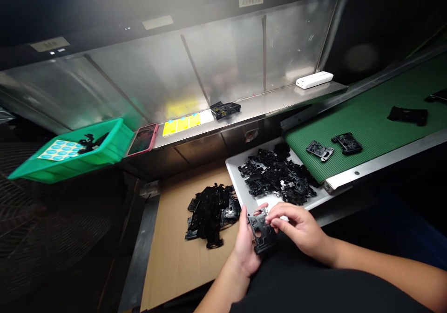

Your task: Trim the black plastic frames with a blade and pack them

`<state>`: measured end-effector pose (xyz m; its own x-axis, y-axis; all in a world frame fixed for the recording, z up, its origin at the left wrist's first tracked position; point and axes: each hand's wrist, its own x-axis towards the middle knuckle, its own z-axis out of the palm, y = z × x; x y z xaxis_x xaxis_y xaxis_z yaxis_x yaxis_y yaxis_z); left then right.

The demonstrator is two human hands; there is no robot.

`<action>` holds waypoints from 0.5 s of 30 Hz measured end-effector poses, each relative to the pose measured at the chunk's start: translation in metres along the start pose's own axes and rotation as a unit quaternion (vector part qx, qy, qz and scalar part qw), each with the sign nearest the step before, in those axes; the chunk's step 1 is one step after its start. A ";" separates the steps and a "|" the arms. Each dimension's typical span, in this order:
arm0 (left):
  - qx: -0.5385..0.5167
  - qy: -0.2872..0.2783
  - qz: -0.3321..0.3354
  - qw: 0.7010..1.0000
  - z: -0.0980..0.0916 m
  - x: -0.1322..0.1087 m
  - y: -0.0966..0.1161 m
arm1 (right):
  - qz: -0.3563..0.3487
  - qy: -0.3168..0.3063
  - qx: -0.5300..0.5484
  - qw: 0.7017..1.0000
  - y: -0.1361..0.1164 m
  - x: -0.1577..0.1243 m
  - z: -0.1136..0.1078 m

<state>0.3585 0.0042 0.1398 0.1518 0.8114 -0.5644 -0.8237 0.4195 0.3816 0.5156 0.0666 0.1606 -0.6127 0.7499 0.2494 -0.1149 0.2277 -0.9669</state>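
Note:
My left hand (pixel 246 245) is closed around the edge of a black molded plastic part (pixel 262 233), a flat frame with holes, held tilted in front of my body. The thumb and fingers of my right hand (pixel 299 229) are pinched together at the part's upper right side; what they hold, if anything, is too small to make out. Just beyond my hands, a white tray (pixel 232 167) bears a heap of similar black parts (pixel 275 175). Left of my left hand, another pile of black parts (pixel 209 213) lies on a cardboard sheet (pixel 174 252).
On the right, a green conveyor belt (pixel 377 98) carries several black parts. A metal shelf (pixel 258 108) at the back holds a black part (pixel 225 110), yellow label sheets (pixel 182 125), a white device (pixel 314 80) and a phone (pixel 143 139). A green bin (pixel 108 152) stands at the left.

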 end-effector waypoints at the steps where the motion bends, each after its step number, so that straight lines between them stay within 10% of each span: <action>1: -0.004 -0.003 -0.006 1.000 0.001 -0.003 0.000 | -0.014 -0.022 -0.014 1.000 -0.001 0.000 0.003; 15: 0.066 0.064 -0.005 0.996 -0.010 -0.017 -0.007 | -0.054 -0.113 -0.066 0.990 -0.003 -0.005 0.020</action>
<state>0.3565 -0.0168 0.1392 0.0813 0.7519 -0.6543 -0.7416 0.4842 0.4643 0.5027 0.0497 0.1617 -0.7637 0.5619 0.3177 -0.0954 0.3885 -0.9165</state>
